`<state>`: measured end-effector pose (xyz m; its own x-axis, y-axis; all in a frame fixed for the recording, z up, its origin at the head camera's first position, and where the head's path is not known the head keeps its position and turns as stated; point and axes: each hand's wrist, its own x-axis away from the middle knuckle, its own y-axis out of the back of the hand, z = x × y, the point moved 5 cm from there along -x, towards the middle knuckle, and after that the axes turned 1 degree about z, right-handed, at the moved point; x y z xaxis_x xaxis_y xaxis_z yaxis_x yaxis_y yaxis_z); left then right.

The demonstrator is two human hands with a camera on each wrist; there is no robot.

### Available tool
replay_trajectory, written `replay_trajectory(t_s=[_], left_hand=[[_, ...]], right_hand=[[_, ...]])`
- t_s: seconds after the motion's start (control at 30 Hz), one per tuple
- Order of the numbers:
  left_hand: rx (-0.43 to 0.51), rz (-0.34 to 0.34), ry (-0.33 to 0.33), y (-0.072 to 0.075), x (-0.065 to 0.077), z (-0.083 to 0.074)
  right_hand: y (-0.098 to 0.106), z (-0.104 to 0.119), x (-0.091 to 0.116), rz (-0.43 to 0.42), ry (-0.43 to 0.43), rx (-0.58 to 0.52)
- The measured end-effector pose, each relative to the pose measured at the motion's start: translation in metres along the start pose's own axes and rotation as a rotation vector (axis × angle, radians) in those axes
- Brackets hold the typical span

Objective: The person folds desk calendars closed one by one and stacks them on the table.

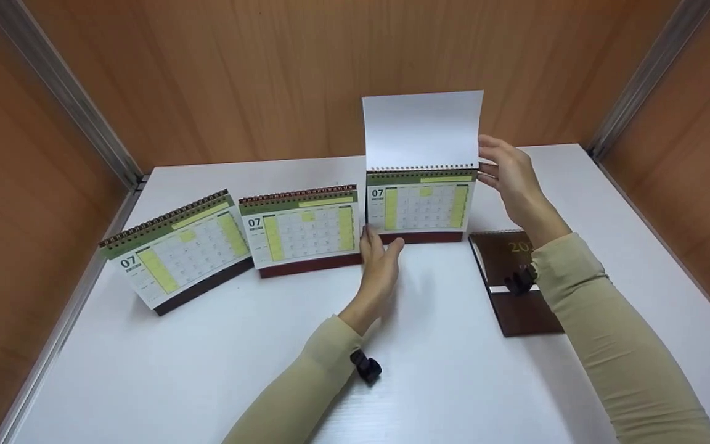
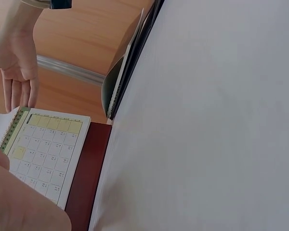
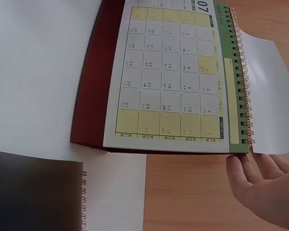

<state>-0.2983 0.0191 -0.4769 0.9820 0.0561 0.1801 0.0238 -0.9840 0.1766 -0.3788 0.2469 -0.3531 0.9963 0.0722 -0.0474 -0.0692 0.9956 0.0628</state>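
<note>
A desk calendar (image 1: pixel 420 206) turned to 07 stands at the back, its flipped white page (image 1: pixel 423 129) raised above the spiral binding. My left hand (image 1: pixel 379 271) is at its lower left corner, fingers along the side edge and thumb apart near the dark red base (image 3: pixel 94 82). At the opposite side, my right hand (image 1: pixel 512 179) has its fingers extended against the edge by the spiral and the raised page. The right wrist view shows the right thumb (image 3: pixel 236 173) right at the calendar's top corner. Much of the left hand is cut off in the left wrist view.
Two more 07 desk calendars, a middle one (image 1: pixel 306 231) and a tilted left one (image 1: pixel 179 253), stand to the left. A brown spiral notebook (image 1: pixel 497 271) lies under my right forearm. Wooden panels (image 1: pixel 256 80) enclose the white table (image 1: pixel 195 370) at back and sides.
</note>
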Motion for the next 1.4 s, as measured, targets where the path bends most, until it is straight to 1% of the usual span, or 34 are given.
replay_trajectory(t_s=[0.13,0.3,0.4,0.6,0.77,0.93,1.1,1.3,1.4], left_hand=[[0.018,-0.013,0.003,0.001,0.000,0.001],[0.030,-0.004,0.020,0.000,-0.001,0.002],[0.040,0.001,0.014,0.001,-0.001,0.001],[0.050,0.006,-0.007,0.002,-0.001,0.000],[0.059,0.009,-0.002,0.002,0.000,0.000],[0.087,0.005,-0.002,0.002,-0.002,0.000],[0.117,0.024,0.009,0.004,-0.001,-0.001],[0.158,0.060,0.022,0.007,-0.001,-0.003],[0.219,0.088,0.032,0.008,-0.001,-0.004]], right_hand=[[0.000,-0.001,0.003,0.010,0.017,-0.030],[0.002,-0.004,0.007,0.026,0.047,-0.086],[0.005,-0.005,0.010,0.032,0.066,-0.109],[0.009,-0.009,0.014,0.052,0.094,-0.114],[0.012,-0.012,0.017,0.063,0.103,-0.104],[0.011,-0.012,0.021,0.076,0.124,-0.098],[0.010,-0.013,0.025,0.063,0.151,-0.090],[0.009,-0.015,0.030,0.047,0.182,-0.112],[0.008,-0.017,0.033,0.036,0.196,-0.115]])
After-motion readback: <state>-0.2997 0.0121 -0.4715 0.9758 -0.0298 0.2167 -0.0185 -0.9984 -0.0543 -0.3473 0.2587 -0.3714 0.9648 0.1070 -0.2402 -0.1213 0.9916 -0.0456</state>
